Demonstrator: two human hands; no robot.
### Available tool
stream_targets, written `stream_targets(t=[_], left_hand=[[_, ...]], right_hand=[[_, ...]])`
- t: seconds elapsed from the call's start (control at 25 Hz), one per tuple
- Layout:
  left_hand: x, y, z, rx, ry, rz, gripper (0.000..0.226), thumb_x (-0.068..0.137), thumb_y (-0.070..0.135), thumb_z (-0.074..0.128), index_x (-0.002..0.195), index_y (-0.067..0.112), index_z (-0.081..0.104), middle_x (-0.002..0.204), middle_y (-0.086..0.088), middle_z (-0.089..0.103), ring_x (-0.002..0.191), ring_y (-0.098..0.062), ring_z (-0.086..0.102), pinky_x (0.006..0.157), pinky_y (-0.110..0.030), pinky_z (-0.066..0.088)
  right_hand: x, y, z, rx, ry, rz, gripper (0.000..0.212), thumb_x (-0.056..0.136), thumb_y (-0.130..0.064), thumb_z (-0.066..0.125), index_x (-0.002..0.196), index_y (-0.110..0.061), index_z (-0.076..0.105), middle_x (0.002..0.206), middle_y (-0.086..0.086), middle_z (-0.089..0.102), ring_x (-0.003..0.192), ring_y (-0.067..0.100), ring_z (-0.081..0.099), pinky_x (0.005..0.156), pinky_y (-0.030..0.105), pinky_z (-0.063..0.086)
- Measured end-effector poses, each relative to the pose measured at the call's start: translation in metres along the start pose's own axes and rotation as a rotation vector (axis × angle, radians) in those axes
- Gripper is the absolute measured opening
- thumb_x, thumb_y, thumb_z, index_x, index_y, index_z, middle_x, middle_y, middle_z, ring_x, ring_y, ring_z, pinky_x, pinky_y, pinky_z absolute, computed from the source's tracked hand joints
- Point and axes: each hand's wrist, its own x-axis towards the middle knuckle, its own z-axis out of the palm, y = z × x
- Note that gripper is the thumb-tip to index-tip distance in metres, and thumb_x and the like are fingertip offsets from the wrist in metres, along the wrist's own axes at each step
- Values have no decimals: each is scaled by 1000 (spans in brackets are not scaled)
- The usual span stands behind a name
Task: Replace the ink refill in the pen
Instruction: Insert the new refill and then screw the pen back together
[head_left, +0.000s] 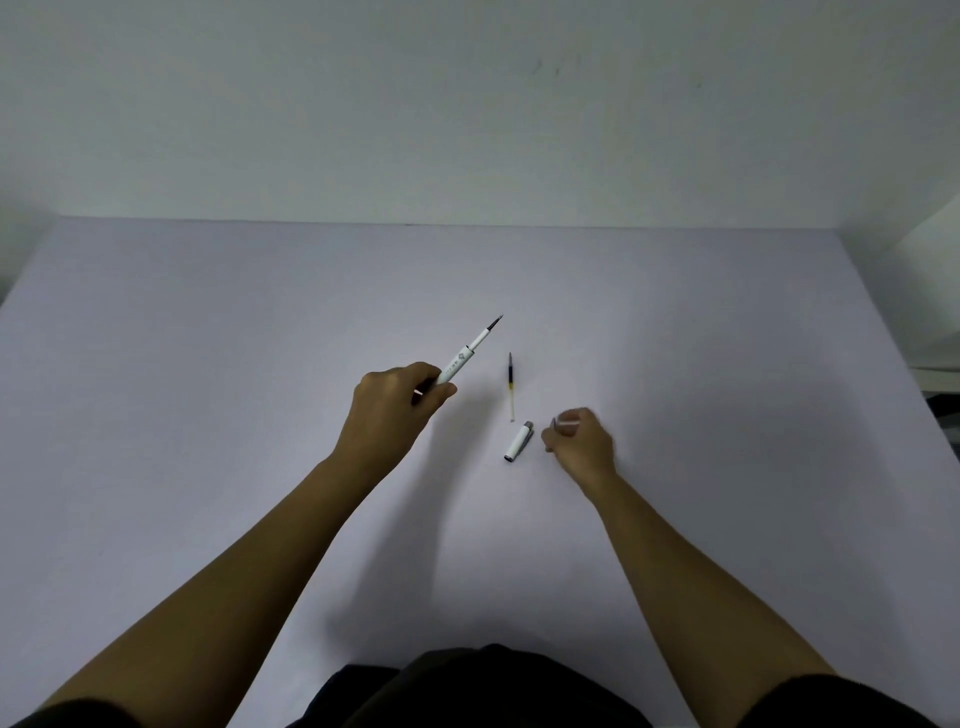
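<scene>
My left hand (397, 402) grips a white pen barrel (460, 362) that points up and to the right, with a dark refill tip sticking out of its far end. A loose ink refill (511, 387), dark at the top and clear at the bottom, lies on the table between my hands. Just below it rests the white pen cap (519, 441) with its metal clip. My right hand (576, 441) sits to the right of the cap, its fingers curled around a small grey and white piece, blurred and mostly hidden.
A pale lavender table (208, 415) spreads under everything and meets a plain white wall at the back. The table's right edge runs diagonally near a white object at the far right (930, 270).
</scene>
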Motion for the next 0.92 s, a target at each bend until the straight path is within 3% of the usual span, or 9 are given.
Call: stream_targets(t=[0.16,0.28,0.44,0.68,0.92], left_hand=[[-1,-1,-4,30,4,20,17,84,23,68,86,7,68,72,-9,70,57,-20,57,53,-27,36],[-5,-3,-6,42,-8,48,17,83,23,68,85,7,68,70,-9,70,59,-23,62,52,-26,34],[-8,0,-7,61,-20,75,17,83,24,68,85,7,69,68,-9,70,53,-18,52,52,-21,34],[-11,3,-11,72,-16,112,17,84,25,67,85,8,69,67,-9,70,60,-23,61,55,-27,35],[-12,3,-11,79,-18,131,16,84,26,66,86,10,69,69,-7,71,64,-23,65,53,-19,33]], right_hand=[[-10,-50,-23,589,-119,-162,15,84,-13,66,99,-16,61,79,1,70,72,8,65,75,20,51],[-26,-86,-36,821,-210,-215,9,88,-15,62,96,-16,59,85,3,70,79,7,68,74,15,53],[-35,-101,-38,880,-211,-240,8,88,-14,61,96,-16,58,87,2,70,80,5,69,76,16,54],[-44,-108,-35,893,-202,-256,7,88,-12,61,94,-16,57,85,1,71,79,5,71,75,16,54],[-49,-113,-35,867,-204,-293,9,88,-10,61,92,-17,57,85,1,71,79,6,70,75,17,54]])
